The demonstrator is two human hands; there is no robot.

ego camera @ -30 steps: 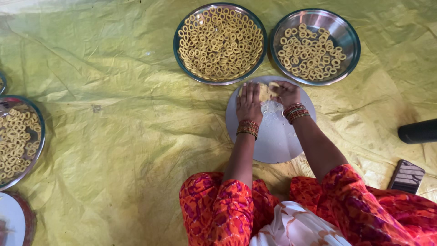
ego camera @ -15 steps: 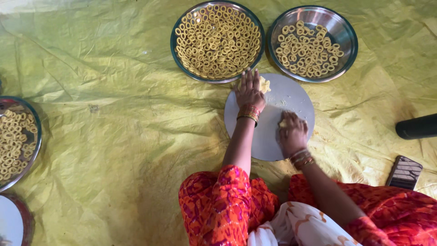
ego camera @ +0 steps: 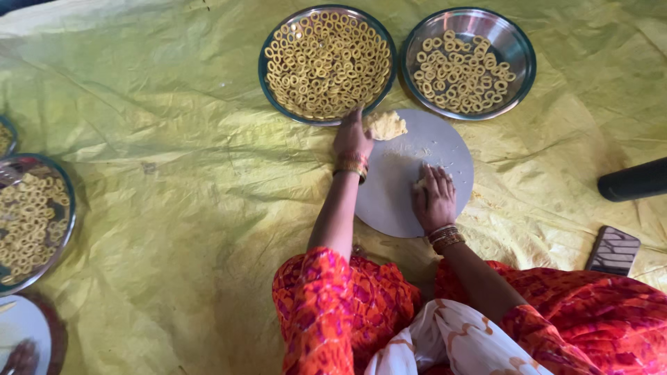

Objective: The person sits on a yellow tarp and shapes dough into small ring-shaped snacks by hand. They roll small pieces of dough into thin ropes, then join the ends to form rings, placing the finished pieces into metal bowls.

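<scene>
A round grey board [ego camera: 389, 201] lies on the yellow sheet in front of me. A lump of yellow dough [ego camera: 387, 126] sits at its far edge. My left hand [ego camera: 352, 135] rests flat beside that lump, fingers touching it. My right hand [ego camera: 434, 197] presses palm-down on a small piece of dough [ego camera: 420, 183] in the middle of the board. Bangles are on both wrists. Beyond the board stand two steel plates of small dough rings, a full one [ego camera: 326, 62] and a partly filled one [ego camera: 467, 62].
At the left edge sits another plate of rings [ego camera: 28, 219], and a further plate [ego camera: 24, 326] with someone's fingers at the bottom left corner. A black cylinder [ego camera: 633, 179] and a phone [ego camera: 614, 251] lie to the right.
My right hand came back from the dough lump to the board's middle with a small piece and now presses it. My left hand stays by the lump.
</scene>
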